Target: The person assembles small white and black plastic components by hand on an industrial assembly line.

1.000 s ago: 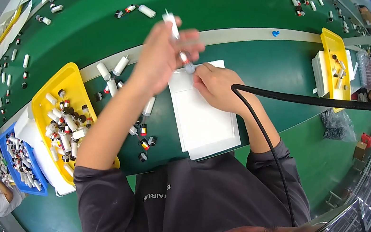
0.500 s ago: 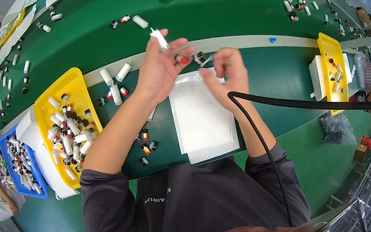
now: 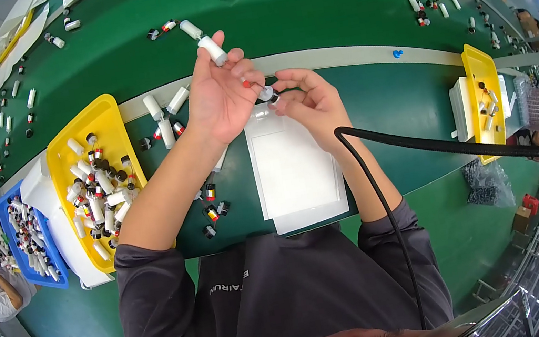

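My left hand (image 3: 218, 103) is turned palm up over the bench, its fingers curled. A white cylinder (image 3: 213, 51) lies between its thumb and fingers. A small red part (image 3: 246, 84) shows at the fingertips of the same hand. Close by, my right hand (image 3: 312, 103) pinches a small round part (image 3: 268, 94), clear on one side and black on the other. Thin wire seems to run between the red part and the round one. Beneath the hands lies a white sheet (image 3: 298, 171) in a clear sleeve. Other white cylinders (image 3: 167, 133) rest left of my left forearm.
At left stand a yellow tray (image 3: 116, 114) and a blue tray (image 3: 50, 236), both holding cylinders and small parts. Another yellow tray (image 3: 470, 62) is at right. A black cable (image 3: 433, 146) crosses over my right forearm. More pieces lie along the green belt (image 3: 343, 11).
My right hand has moved left and up, close to my left fingers, bringing the round part with it. The white cylinder in my left hand has shifted slightly left.
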{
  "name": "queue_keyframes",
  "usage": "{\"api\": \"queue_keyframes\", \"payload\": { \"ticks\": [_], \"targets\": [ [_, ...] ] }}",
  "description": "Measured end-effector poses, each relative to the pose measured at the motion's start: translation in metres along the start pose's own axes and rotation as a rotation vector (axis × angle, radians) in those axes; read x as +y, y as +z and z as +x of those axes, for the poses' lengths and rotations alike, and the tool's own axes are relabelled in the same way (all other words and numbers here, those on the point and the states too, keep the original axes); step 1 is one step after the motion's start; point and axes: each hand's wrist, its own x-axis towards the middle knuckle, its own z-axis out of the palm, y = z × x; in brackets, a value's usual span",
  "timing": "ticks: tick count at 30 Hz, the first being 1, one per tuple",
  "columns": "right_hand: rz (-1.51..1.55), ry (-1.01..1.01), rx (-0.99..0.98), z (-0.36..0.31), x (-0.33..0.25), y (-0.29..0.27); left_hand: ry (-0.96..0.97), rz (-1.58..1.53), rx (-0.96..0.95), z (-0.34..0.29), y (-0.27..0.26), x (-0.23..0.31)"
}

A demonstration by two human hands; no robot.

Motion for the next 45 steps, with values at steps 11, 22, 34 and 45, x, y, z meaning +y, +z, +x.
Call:
{"api": "queue_keyframes", "payload": {
  "ticks": [11,22,34,45],
  "targets": [
    [0.643,0.482,-0.148,0.001,-0.012,-0.005,-0.071,-0.049,-0.190,-0.001,-0.002,0.001],
    [0.678,0.435,-0.151,0.002,-0.013,-0.015,-0.124,0.068,-0.352,0.001,-0.003,0.003],
    [-0.008,-0.318,0.332,0.007,-0.006,-0.027,-0.267,0.100,-0.472,0.011,-0.016,0.010],
    [-0.735,-0.541,0.290,0.002,0.004,0.008,-0.024,0.205,-0.192,0.006,0.005,-0.021]
  ]
}}
